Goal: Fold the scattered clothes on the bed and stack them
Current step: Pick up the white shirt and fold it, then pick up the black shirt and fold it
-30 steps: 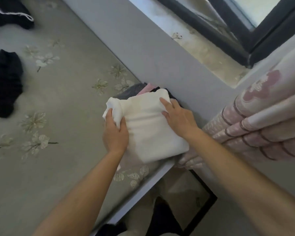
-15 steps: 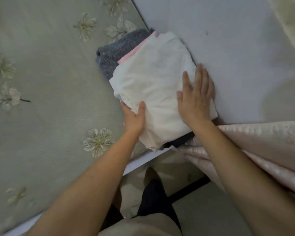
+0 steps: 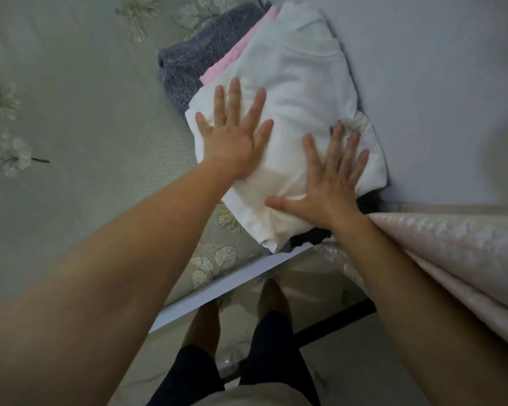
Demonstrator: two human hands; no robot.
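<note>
Both hands lie flat on top of a stack of folded clothes at the corner of the bed, where the bed meets the wall. The left hand presses palm-down on the left part of the white garment, which is the top piece of the stack. Its fingers are straight and spread wide, holding nothing. The right hand presses on the near right part of the same garment. It too is flat, fingers splayed and thumb stretched out to the left along the near fold.

Under the white garment, a pink piece shows as a narrow strip along the far left edge. Beneath that, a grey-blue knit sticks out to the left onto the sheet. A dark piece peeks from under the near edge of the stack, just by the right wrist. The stack's right side touches the wall.

The bed sheet is pale green with flower and leaf prints. A pale patterned curtain hangs at the right, brushing the right forearm. Below the white bed edge, the floor and the person's legs in dark shorts are visible.
</note>
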